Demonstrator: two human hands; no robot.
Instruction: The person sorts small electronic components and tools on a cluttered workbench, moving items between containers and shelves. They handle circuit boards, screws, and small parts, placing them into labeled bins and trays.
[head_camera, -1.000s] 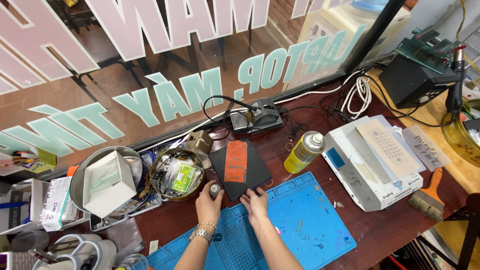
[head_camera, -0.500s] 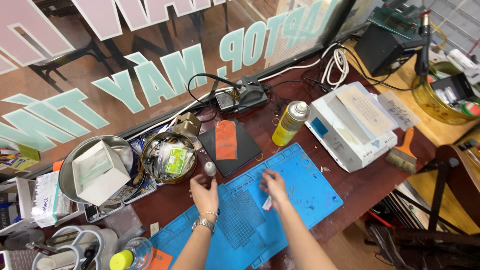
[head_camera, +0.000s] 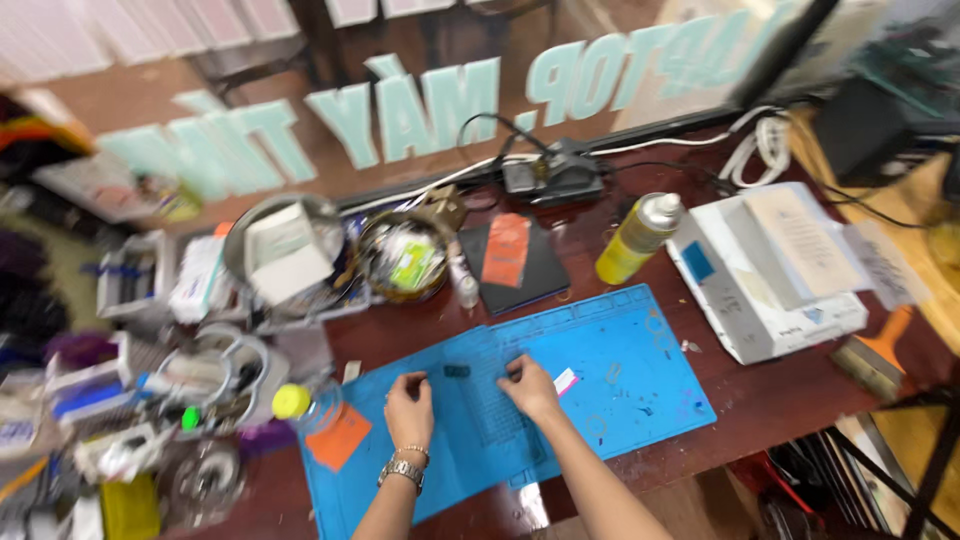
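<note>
Between the left hand (head_camera: 408, 398) and right hand (head_camera: 530, 385), both curled empty on the blue mat (head_camera: 620, 380), lies 1 small dark part (head_camera: 457, 371); picking it up needs a fine pinch.

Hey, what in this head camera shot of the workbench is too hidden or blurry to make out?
- Left hand: fingers curled on the blue rubber work mat; whatever lies under them is hidden.
- Right hand: covers the mat beneath it; a grip cannot be told.
- Small dark part between the hands: too small and blurred to identify.
- Round metal bowl: contents smeared by motion blur.
- Orange-handled brush: bristles blurred near the right edge.
</note>
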